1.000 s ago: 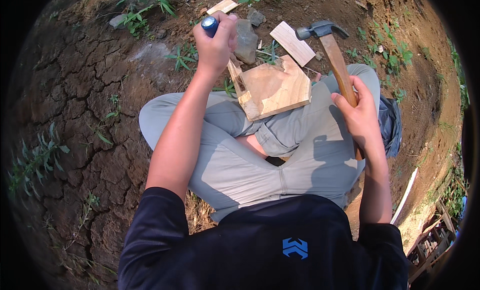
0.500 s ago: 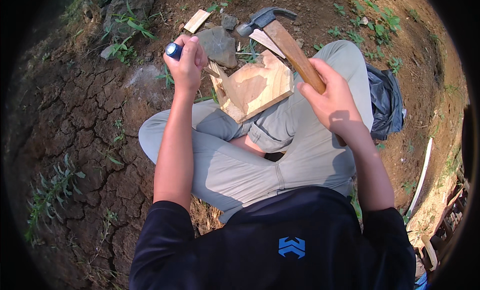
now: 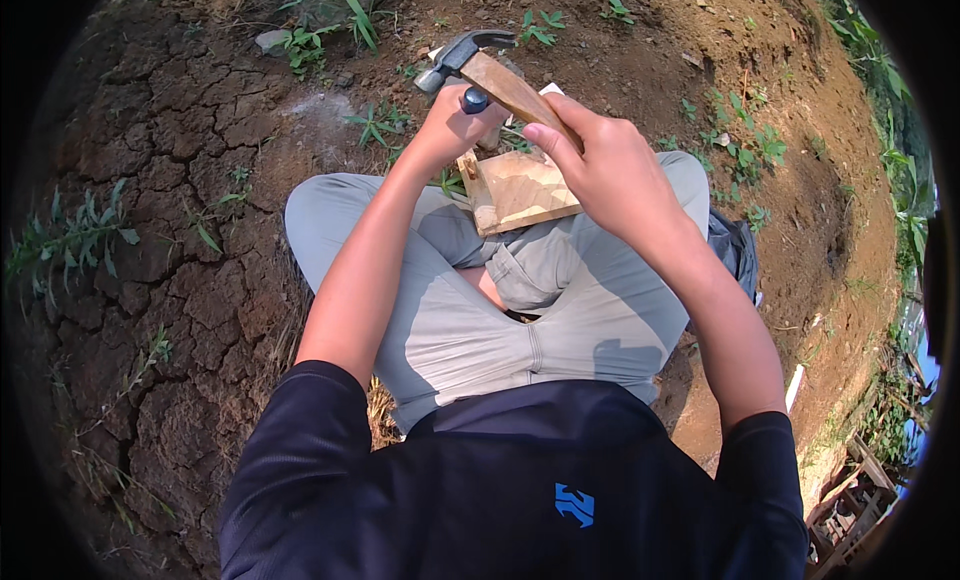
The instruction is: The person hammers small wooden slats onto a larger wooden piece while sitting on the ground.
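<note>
My right hand (image 3: 622, 175) is closed round the wooden handle of a claw hammer (image 3: 512, 92). The hammer's dark metal head is up and to the left, above my left hand (image 3: 447, 128). That left hand is wrapped round a chisel (image 3: 474, 101) with a dark blue handle; the handle's butt end faces up and the blade is hidden. Beneath both hands, a pale wooden piece (image 3: 522, 188) with a raised left edge lies in front of my crossed legs. My right hand and the hammer cover part of its far side.
Grey rock (image 3: 345, 5) and a small pale stone (image 3: 272, 43) lie at the far left. Cracked brown soil (image 3: 180, 220) spreads to the left, with small weeds (image 3: 373, 128). A black plastic bag (image 3: 732, 248) rests beyond my right knee. Wood scraps (image 3: 860, 500) lie at the lower right.
My right hand has brought the hammer left and closer to the chisel. My left hand and the chisel now appear further right. The view has shifted, showing more at the right.
</note>
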The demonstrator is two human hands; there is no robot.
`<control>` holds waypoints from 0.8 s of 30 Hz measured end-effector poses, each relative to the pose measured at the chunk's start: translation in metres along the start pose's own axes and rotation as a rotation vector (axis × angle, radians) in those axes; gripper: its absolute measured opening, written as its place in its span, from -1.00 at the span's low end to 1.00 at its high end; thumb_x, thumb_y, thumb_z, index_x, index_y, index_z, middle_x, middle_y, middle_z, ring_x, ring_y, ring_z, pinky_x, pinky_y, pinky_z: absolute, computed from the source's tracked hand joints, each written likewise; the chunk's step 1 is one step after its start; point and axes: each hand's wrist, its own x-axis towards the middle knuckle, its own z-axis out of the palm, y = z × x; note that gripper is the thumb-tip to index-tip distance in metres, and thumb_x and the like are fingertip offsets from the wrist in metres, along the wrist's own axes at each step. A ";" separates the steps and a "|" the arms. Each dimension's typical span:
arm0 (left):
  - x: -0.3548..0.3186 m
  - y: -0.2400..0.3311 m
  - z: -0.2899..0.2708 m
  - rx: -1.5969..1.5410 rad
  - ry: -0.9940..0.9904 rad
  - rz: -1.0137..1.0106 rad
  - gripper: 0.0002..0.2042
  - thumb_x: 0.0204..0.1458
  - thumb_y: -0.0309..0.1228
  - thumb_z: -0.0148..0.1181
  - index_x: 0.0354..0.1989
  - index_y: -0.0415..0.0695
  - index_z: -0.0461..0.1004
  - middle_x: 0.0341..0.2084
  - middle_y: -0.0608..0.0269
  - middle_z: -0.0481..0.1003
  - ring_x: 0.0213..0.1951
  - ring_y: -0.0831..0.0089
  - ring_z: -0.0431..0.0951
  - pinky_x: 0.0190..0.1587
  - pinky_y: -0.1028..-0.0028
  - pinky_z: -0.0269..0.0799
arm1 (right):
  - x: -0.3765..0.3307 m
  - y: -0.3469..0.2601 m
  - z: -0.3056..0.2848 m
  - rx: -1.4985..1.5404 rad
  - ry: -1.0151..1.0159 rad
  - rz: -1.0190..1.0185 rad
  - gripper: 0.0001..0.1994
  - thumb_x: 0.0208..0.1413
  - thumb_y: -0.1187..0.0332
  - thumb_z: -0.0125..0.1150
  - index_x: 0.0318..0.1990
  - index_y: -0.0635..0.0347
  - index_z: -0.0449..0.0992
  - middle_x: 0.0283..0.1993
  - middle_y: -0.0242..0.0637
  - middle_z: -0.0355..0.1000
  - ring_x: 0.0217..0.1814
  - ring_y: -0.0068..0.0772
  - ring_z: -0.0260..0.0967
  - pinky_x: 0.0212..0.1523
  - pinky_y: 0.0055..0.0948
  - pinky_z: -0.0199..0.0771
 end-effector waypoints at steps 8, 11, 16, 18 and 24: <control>0.005 0.003 -0.022 -0.212 0.125 0.036 -0.69 0.16 -0.33 0.26 -0.60 -0.08 0.35 -0.72 0.48 0.28 -0.65 0.66 0.22 -0.56 0.52 0.14 | -0.023 -0.019 -0.005 0.104 0.183 0.003 -0.59 0.29 0.09 0.17 0.10 0.22 0.51 -0.32 0.13 0.55 -0.20 0.20 0.55 -0.24 -0.15 0.51; 0.004 -0.001 -0.017 -0.362 0.131 0.094 -0.71 0.18 -0.39 0.22 -0.58 -0.08 0.32 -0.74 0.51 0.21 -0.70 0.66 0.15 -0.61 0.52 0.05 | -0.031 -0.014 -0.001 0.140 0.225 0.018 -0.60 0.28 0.13 0.20 0.09 0.27 0.52 -0.30 0.15 0.54 -0.20 0.19 0.56 -0.24 -0.18 0.51; 0.010 -0.014 -0.012 -0.324 0.130 0.114 -0.73 0.15 -0.42 0.25 -0.59 -0.12 0.37 -0.73 0.49 0.30 -0.68 0.66 0.24 -0.62 0.53 0.13 | -0.031 -0.013 0.003 0.118 0.132 0.109 -0.60 0.28 0.15 0.20 0.08 0.29 0.52 -0.31 0.18 0.53 -0.21 0.21 0.55 -0.25 -0.17 0.50; 0.011 -0.018 -0.011 -0.351 0.112 0.116 -0.72 0.13 -0.38 0.30 -0.59 -0.13 0.41 -0.72 0.48 0.36 -0.67 0.67 0.29 -0.62 0.53 0.17 | -0.027 -0.012 0.005 0.079 0.117 0.101 -0.61 0.28 0.15 0.20 0.06 0.28 0.53 -0.31 0.18 0.52 -0.22 0.22 0.54 -0.26 -0.16 0.49; 0.010 -0.021 -0.007 -0.379 0.134 0.104 -0.72 0.14 -0.37 0.26 -0.60 -0.11 0.39 -0.73 0.49 0.35 -0.68 0.68 0.29 -0.62 0.54 0.18 | -0.022 -0.025 0.006 -0.027 0.153 0.026 -0.62 0.29 0.14 0.17 0.09 0.23 0.49 -0.34 0.14 0.52 -0.22 0.24 0.51 -0.27 -0.08 0.48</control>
